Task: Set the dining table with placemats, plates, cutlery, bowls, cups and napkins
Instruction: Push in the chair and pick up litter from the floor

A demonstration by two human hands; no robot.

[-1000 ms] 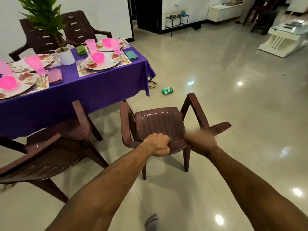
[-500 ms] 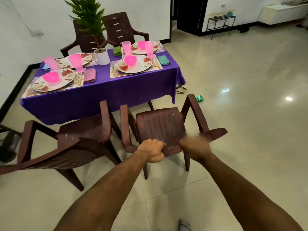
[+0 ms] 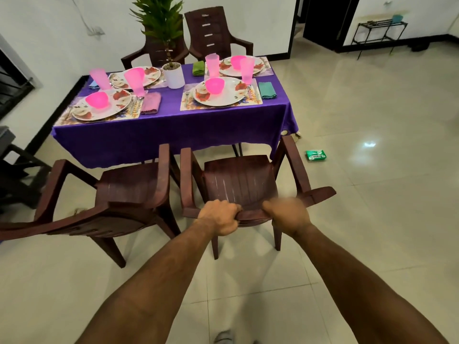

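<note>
A dining table [image 3: 173, 137] under a purple cloth carries several place settings: floral plates [image 3: 221, 91] on placemats, pink bowls [image 3: 214, 86], pink cups [image 3: 247, 67], cutlery and folded napkins [image 3: 267, 90]. In front of it stands a dark brown plastic chair [image 3: 239, 180], its seat facing the table. My left hand [image 3: 219, 216] grips the top edge of the chair's backrest. My right hand [image 3: 289, 214], blurred, grips the same edge a little to the right.
A second brown chair [image 3: 129, 189] stands right beside the held one on the left. Two more chairs [image 3: 211, 31] sit behind the table. A potted plant [image 3: 171, 70] is on the table's middle. A green packet [image 3: 315, 154] lies on the tiled floor at right.
The chair has moved with both hands toward the table and closer to the neighbouring chair. The view swung left, so the whole table now shows.
</note>
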